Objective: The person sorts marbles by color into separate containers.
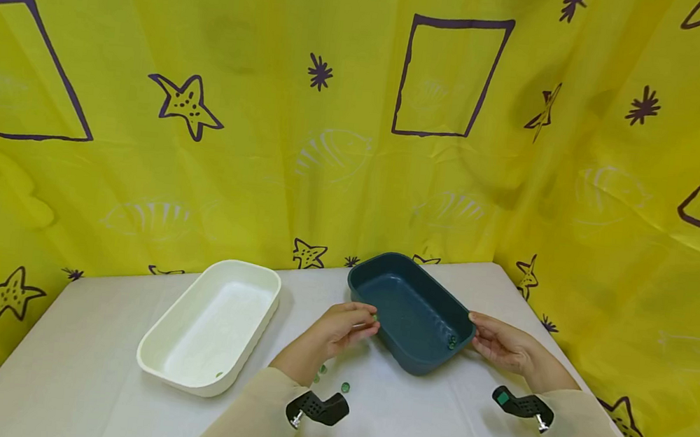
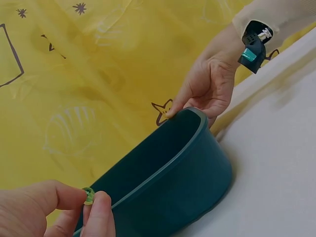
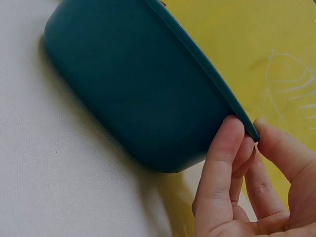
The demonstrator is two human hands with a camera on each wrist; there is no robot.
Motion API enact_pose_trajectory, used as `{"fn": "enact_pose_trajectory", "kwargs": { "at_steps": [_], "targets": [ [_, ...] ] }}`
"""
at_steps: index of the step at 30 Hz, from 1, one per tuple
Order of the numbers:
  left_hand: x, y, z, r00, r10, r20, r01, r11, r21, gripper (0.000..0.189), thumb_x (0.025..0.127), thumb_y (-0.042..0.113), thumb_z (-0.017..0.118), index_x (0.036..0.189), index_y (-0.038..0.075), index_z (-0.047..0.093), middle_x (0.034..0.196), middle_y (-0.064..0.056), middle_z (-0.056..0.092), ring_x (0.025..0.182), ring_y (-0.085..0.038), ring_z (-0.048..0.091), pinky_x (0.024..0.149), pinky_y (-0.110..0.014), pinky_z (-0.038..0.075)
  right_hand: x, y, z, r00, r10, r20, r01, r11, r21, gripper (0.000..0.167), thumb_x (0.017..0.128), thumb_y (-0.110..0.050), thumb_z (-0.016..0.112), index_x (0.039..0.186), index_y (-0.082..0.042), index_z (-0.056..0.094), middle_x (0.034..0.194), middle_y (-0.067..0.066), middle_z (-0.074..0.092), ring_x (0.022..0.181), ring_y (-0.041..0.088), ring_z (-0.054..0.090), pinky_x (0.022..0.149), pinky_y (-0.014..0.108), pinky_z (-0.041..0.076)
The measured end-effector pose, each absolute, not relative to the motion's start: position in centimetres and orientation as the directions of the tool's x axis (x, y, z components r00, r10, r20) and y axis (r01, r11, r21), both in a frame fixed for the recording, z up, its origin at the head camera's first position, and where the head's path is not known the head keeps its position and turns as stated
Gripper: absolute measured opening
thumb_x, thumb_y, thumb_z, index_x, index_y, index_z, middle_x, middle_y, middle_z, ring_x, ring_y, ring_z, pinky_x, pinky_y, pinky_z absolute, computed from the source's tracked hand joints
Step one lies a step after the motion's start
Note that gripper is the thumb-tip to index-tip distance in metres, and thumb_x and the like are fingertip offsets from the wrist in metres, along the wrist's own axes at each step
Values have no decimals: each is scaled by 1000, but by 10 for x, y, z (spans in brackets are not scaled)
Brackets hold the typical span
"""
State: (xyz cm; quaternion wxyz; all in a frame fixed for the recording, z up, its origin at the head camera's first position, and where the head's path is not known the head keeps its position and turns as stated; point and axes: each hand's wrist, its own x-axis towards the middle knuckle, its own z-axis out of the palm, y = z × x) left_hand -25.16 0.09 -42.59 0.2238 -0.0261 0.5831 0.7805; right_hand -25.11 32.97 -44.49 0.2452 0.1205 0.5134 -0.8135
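My left hand [image 1: 339,326] pinches a small translucent green marble [image 2: 89,196] between thumb and fingertips, right at the near left rim of a dark teal tray [image 1: 403,354]. With thumb and fingers, my right hand [image 1: 505,344] grips the rim at the tray's right corner, as the right wrist view shows close up. Several green marbles [image 1: 452,341] lie together inside the teal tray near that end. A few more marbles [image 1: 345,387] are on the table close to my left wrist, some partly hidden by it.
A white tray [image 1: 148,340] stands to the left, with a green marble [image 1: 219,375] at its near end. White cloth covers the table [image 1: 431,430]. A yellow patterned curtain [image 1: 245,187] closes off the back and sides. Each sleeve carries a black wrist mount [image 1: 319,407].
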Motion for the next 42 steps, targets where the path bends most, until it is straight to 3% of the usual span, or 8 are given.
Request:
{"fn": "enact_pose_trajectory", "kwargs": {
  "at_steps": [11,21,29,35,42],
  "targets": [
    [-252,9,-429,-915,293,-276,-338,-187,922,35,91,-7,57,124,-17,54,86,-6,64,73,-8,63,72,-18,59,-250,328,-449,-846,-255,-468,532,-361,-765,24,101,-17,56,86,-17,74,80,-2,69,73,7,66,71,15,58],
    [-248,17,-424,-959,121,-256,-257,2,966,22,83,-3,70,104,-8,69,85,-8,70,66,-9,64,70,-26,61,-251,328,-448,-846,-246,-474,534,-357,-767,22,101,-18,57,87,-17,73,81,-2,69,73,7,66,72,15,58],
    [-250,20,-419,-955,91,-281,-277,57,959,19,84,-2,72,102,-6,70,85,-10,71,63,-8,63,69,-25,61,-252,327,-446,-842,-244,-482,540,-368,-757,19,100,-18,59,88,-17,73,81,-2,69,74,8,66,72,16,58],
    [-251,19,-417,-953,103,-286,-280,63,958,17,86,-1,70,102,-5,71,85,-10,71,64,-9,64,69,-25,61,-253,329,-445,-842,-242,-483,540,-368,-757,18,99,-18,60,87,-16,73,81,-1,68,74,8,66,72,16,58],
    [-249,-3,-423,-938,166,-304,-312,-18,950,23,90,1,67,112,-6,66,89,-11,70,68,-10,66,70,-25,61,-252,330,-445,-838,-263,-479,546,-368,-753,20,100,-19,59,87,-17,74,82,-2,68,75,8,66,73,16,58]
  ]
}}
